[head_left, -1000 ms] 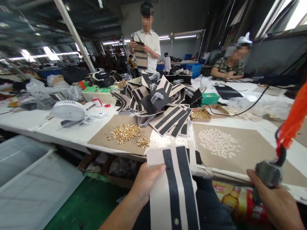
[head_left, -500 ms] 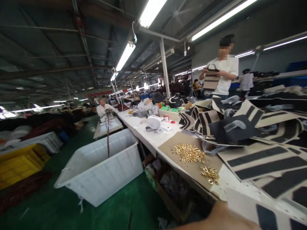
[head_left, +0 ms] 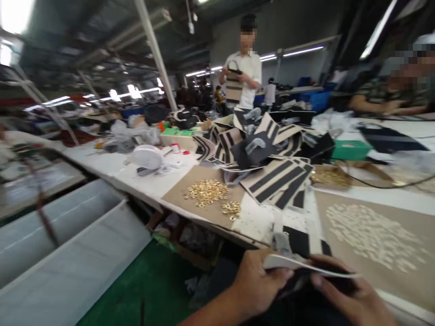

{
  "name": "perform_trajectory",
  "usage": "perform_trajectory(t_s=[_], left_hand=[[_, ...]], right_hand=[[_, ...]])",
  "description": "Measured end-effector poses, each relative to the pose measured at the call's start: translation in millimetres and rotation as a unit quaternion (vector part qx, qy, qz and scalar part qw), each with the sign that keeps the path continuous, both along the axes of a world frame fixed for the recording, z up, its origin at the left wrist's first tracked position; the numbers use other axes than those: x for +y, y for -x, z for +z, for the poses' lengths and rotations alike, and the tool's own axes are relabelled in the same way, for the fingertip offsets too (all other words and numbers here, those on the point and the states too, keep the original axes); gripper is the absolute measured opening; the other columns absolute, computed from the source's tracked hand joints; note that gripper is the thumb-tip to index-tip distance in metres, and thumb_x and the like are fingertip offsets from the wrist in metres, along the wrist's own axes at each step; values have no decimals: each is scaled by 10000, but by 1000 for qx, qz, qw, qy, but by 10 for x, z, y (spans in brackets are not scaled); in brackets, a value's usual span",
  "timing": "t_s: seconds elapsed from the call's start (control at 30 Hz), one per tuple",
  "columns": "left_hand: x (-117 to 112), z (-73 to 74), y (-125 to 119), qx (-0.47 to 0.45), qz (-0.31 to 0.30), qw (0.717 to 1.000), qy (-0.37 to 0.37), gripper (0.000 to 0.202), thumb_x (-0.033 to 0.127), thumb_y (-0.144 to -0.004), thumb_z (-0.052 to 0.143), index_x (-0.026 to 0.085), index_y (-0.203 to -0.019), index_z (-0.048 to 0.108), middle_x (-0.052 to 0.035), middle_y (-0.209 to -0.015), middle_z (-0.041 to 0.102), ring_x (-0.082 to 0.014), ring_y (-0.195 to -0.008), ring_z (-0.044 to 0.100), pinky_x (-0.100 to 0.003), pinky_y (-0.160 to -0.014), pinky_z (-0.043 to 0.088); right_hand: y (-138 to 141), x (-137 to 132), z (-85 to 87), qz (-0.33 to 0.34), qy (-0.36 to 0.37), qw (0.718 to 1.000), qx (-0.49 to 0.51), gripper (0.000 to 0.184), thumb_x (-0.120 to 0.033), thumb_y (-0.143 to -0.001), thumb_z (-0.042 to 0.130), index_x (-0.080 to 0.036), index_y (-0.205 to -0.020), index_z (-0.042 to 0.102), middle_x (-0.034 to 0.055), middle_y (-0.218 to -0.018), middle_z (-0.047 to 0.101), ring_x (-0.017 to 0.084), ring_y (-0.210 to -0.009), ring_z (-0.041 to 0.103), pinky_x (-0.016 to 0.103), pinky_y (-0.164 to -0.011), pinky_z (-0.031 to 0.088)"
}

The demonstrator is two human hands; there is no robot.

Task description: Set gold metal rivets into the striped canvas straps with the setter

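In the head view my left hand (head_left: 254, 283) is closed on the near end of a stiff pale-edged panel (head_left: 302, 263), thumb on the near side. My right hand (head_left: 353, 292) grips the same panel farther right, with its fingers behind the edge. The panel is seen almost edge-on, and its near face is dark and blurred. Just beyond it lie black and beige stripes (head_left: 297, 240); whether they belong to the held piece I cannot tell. A pile of gold metal rings (head_left: 207, 191) lies on brown board to the left of the hands.
Striped black-and-beige panels (head_left: 275, 181) are heaped on the white table. Pale small pieces (head_left: 374, 233) spread over brown board at right. A white tub (head_left: 98, 244) stands on the green floor at left. A co-worker (head_left: 251, 72) across the table holds a striped bag (head_left: 234, 88).
The view has swung right, bringing the pale pieces and another person into sight. Both hands are now low in front on the panel; before, only part of one hand showed.
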State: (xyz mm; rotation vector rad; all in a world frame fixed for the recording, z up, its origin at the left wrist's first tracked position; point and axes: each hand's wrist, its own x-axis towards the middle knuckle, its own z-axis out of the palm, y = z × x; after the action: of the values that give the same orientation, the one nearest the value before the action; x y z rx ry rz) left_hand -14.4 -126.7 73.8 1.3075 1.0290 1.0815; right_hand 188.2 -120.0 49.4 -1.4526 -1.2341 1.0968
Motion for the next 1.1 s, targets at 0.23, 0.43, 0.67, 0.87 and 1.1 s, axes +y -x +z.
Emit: perform_trajectory(t_s=[0.23,0.43,0.67,0.87,1.1], left_hand=[[14,-455,-47,-128,-54,970,199,561,559,-768,806,132,-1130,771,-107,-981,800,-282,-893,745,-379,-863,573],[84,-489,-61,-124,-41,948,291,617,565,-738,824,139,-1178,748,-143,-1054,797,-321,-907,759,-419,-847,589],[766,-231,-64,64,20,983,169,427,413,-768,807,167,-1116,771,-102,-1144,789,-324,-1094,723,-431,-1018,535],[1209,-365,-84,229,30,969,86,296,384,-762,783,175,-970,807,-102,-971,817,-316,-937,751,-398,-894,572],[1291,-459,-118,275,11,957,87,226,356,-822,700,206,-959,799,-77,-947,811,-284,-879,747,-365,-823,555]], right_hand=[[164,-76,-151,9,128,965,228,410,-602,-578,888,-262,-772,766,56,-771,756,344,-761,726,435,-749,599],[90,13,-184,36,195,939,282,471,-583,-574,923,-217,-836,785,62,-763,759,320,-753,742,416,-758,606],[40,591,82,40,150,987,34,349,-507,-770,789,-172,-868,787,76,-859,787,305,-781,741,337,-630,593],[63,898,-56,22,60,983,-173,245,-429,-854,677,-224,-915,796,42,-858,788,286,-811,742,324,-673,564],[47,1012,-135,31,59,944,-324,222,-418,-893,633,-245,-857,766,46,-814,773,293,-806,731,348,-709,506]])
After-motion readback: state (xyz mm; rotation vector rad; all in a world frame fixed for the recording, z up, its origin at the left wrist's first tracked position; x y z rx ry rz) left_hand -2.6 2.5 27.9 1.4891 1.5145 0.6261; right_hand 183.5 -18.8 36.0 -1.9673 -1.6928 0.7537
